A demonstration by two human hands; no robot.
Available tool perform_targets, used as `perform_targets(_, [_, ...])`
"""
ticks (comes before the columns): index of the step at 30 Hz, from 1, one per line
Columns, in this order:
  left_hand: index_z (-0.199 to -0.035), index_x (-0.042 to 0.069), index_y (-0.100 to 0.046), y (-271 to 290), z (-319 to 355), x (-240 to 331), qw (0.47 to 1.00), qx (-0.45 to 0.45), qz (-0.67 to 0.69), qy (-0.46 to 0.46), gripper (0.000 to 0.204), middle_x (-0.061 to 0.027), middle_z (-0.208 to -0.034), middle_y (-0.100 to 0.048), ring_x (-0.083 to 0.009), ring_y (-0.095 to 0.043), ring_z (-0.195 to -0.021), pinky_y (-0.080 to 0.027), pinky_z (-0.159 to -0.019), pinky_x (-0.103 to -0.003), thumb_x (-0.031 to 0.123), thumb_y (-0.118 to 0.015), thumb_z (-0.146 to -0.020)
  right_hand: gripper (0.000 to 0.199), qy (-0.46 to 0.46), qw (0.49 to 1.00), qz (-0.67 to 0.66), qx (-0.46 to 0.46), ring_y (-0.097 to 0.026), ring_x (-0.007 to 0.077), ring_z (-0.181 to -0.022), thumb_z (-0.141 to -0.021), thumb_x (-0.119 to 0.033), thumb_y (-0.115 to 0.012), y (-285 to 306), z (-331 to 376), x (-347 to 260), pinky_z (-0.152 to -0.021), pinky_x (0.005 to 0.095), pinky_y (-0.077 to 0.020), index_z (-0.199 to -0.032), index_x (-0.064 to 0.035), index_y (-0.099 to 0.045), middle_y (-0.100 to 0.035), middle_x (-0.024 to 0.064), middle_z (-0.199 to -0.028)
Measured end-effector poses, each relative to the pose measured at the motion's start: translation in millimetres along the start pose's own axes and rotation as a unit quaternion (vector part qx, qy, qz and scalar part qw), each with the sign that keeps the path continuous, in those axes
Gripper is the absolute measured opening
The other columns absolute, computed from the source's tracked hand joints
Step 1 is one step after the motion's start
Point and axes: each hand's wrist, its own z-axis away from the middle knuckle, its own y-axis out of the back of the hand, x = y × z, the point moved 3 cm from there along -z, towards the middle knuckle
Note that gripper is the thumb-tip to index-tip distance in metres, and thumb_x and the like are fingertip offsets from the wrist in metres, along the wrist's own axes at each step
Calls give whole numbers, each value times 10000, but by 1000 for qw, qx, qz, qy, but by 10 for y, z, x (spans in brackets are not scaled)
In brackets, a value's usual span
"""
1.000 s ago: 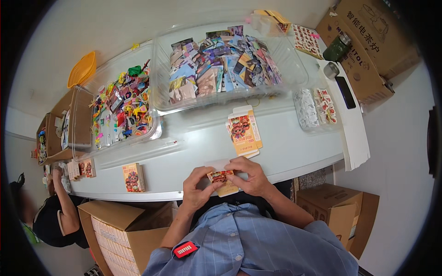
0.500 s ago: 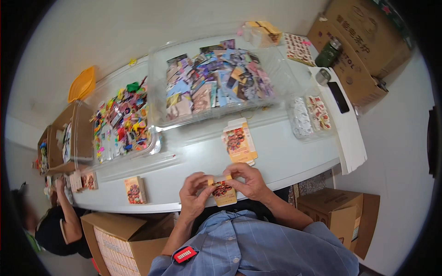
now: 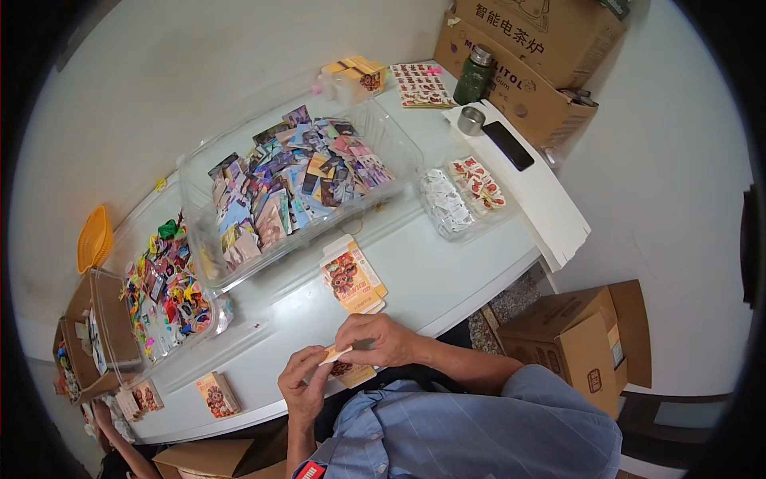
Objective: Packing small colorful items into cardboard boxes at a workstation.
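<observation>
Near the table's front edge I hold a small yellow-orange printed cardboard box [image 3: 353, 374] in both hands. My left hand [image 3: 302, 382] pinches its pale end flap from the left. The fingers of my right hand [image 3: 378, 340] press on the same end from the right and cover much of the box. Just beyond my hands lie flat, unfolded boxes [image 3: 351, 278] of the same print. To the left, a small pile of closed-looking printed boxes [image 3: 217, 394] sits by the edge.
A clear tub [image 3: 297, 229] of picture cards stands at the back; left of it is a tray [image 3: 210, 334] of colourful trinkets. On the right are a clear container [image 3: 452, 233] of small packets, a phone [image 3: 508, 146] and a green bottle [image 3: 475, 75]. A co-worker's arm [image 3: 120, 439] shows far left.
The view has turned, so the table now slants up to the right. My fingers have shifted on the box's end flap; both hands keep hold of the box.
</observation>
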Motion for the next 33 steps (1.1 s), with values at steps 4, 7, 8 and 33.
perform_targets(4, [-1052, -21, -750, 4, 16, 21, 1000, -1, -6, 14, 186, -141, -1047, -715, -225, -660, -986, -520, -886, -329, -19, -747, -865, 170, -79, 997, -15, -3, -672, 201, -947, -896, -110, -753, -11, -3, -30, -841, 325, -524, -1048, -31, -752, -706, 90, -1002])
perform_targets(7, [-1029, -28, -747, -21, 34, 58, 1000, 12, 17, 12, 157, -130, -1015, -721, -217, -658, -959, -518, -862, -320, -25, -741, -872, 154, -64, 998, -9, -13, -673, 196, -963, -904, -79, -746, -12, 8, -25, -860, 325, -525, -1052, -37, -758, -705, 84, -997])
perform_targets(8, [-1026, -27, -746, -24, 44, 53, 999, 15, 41, 30, 155, -133, -1020, -719, -217, -659, -961, -519, -864, -321, -32, -739, -871, 163, -60, 998, -14, -20, -671, 195, -964, -904, -76, -744, -12, 11, -23, -859, 324, -525, -1062, -38, -759, -705, 82, -994])
perform_targets(33, [-1044, 17, -780, 27, 67, 52, 999, -9, 4, 31, 192, -154, -1060, -743, -238, -708, -988, -570, -870, -328, -9, -768, -854, 261, 48, 980, 184, -61, -704, 251, -921, -859, -89, -788, 28, 31, -151, -797, 336, -572, -1118, -79, -758, -719, 83, -1030])
